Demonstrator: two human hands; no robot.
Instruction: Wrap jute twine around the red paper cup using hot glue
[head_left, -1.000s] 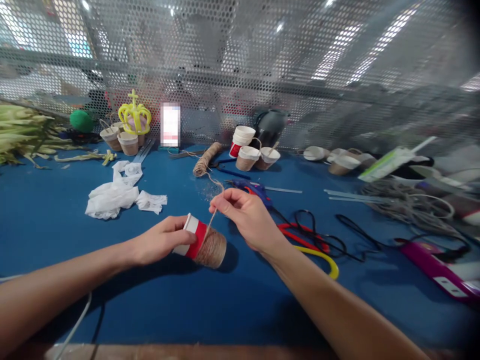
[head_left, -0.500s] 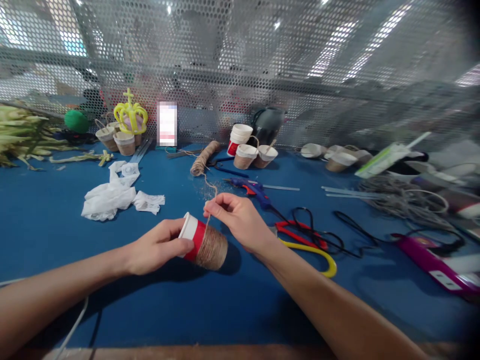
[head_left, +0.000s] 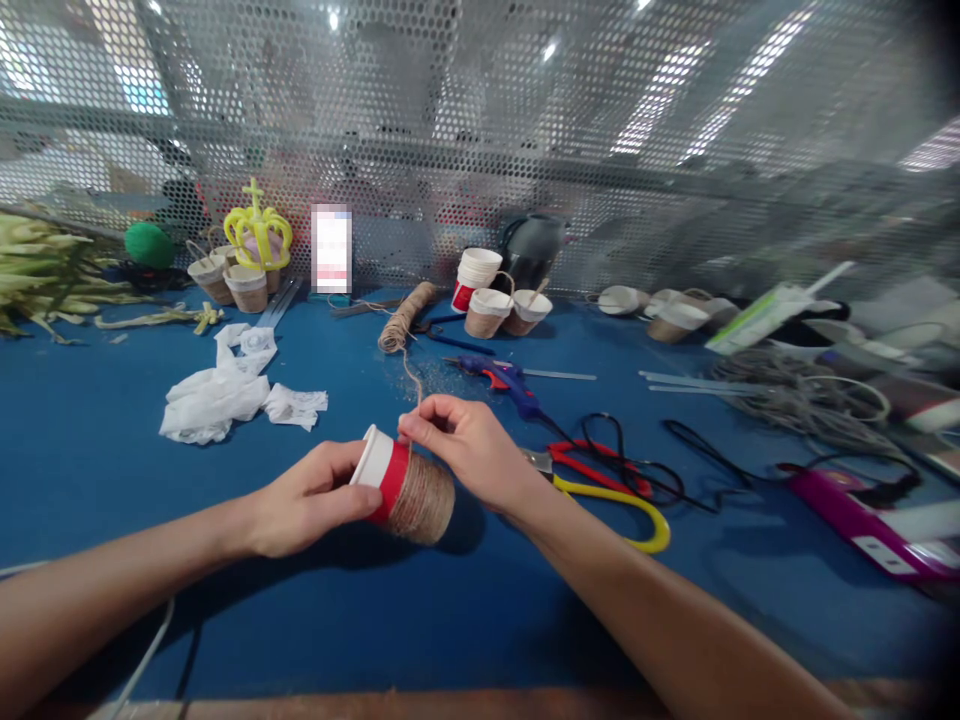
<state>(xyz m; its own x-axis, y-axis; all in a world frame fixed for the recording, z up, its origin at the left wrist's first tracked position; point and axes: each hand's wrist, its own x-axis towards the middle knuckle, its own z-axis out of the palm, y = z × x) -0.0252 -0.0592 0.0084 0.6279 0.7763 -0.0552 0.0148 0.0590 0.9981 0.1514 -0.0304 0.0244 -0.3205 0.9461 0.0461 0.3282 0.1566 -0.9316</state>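
Note:
My left hand (head_left: pixel 319 497) grips a red and white paper cup (head_left: pixel 388 478) by its rim end, with the cup tilted on its side and its base to the right. Jute twine (head_left: pixel 424 502) is wound round the cup's lower part, up to the red band. Just above the cup, my right hand (head_left: pixel 461 445) pinches the running strand of twine between thumb and fingers. That strand leads back to a twine bundle (head_left: pixel 405 318) lying on the blue table. The fingers of my left hand behind the cup are hidden.
A glue gun (head_left: pixel 499 380) and yellow-handled scissors (head_left: pixel 637 515) lie to the right, near a purple power strip (head_left: pixel 862 525). White crumpled cloth (head_left: pixel 217 395) is at left. Twine-wrapped cups (head_left: pixel 489 312) and a yellow crown (head_left: pixel 257 230) stand at the back before a perforated metal screen (head_left: pixel 420 120).
My right hand has come slightly down and left, closer to the cup, still pinching the strand. The left hand and cup have barely moved; the whole view shifted a little.

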